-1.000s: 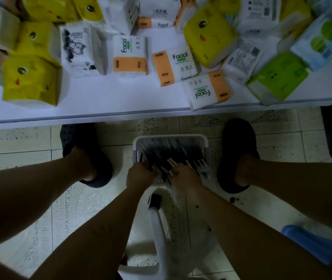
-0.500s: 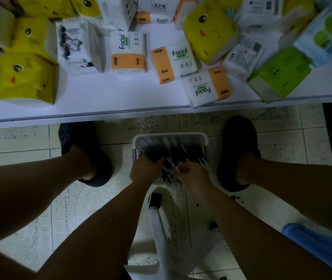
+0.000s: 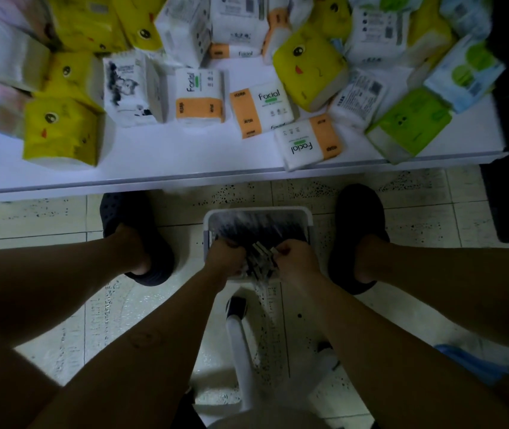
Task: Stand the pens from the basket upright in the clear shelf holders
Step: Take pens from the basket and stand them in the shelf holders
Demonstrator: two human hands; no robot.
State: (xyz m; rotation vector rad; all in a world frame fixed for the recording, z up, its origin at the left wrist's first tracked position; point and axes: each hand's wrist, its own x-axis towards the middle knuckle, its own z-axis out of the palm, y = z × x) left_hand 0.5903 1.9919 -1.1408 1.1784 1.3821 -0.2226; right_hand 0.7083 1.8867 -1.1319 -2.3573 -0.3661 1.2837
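Observation:
A white basket (image 3: 309,224) stands on the tiled floor between my two feet, filled with several dark pens (image 3: 259,229). Both hands are down inside its near half. My left hand (image 3: 223,258) has its fingers curled round a bunch of pens at the left. My right hand (image 3: 295,257) grips pens at the right, with a few white-tipped pen ends (image 3: 262,261) showing between the two hands. No clear shelf holders are in view.
A white shelf (image 3: 185,168) runs across above the basket, crowded with tissue packs: yellow (image 3: 61,131), orange-and-white (image 3: 261,109), green (image 3: 408,125). Dark slippers (image 3: 135,230) (image 3: 358,224) flank the basket. A white stool leg (image 3: 240,351) lies just behind the basket, below my arms.
Both hands have pushed deeper into the basket and drawn closer together, closing round pens. The view has tilted slightly.

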